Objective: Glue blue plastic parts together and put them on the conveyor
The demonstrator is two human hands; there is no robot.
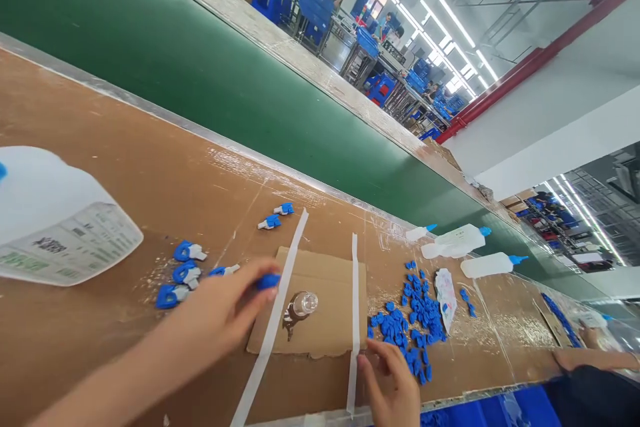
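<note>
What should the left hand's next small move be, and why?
Probably lower the small blue plastic cap pinched in the left hand towards the small clear pot on the brown cardboard sheet: the cap is just beside it, and the right hand rests by the pile of loose blue caps.

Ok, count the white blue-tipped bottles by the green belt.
3: a small bottle, a bigger bottle right of it, a third bottle nearer me. A blurred fourth may lie far right.

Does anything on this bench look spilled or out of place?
Yes. A brown stain on the cardboard beside the small clear jar looks like a leak. Loose blue caps lie scattered right of it.
</note>
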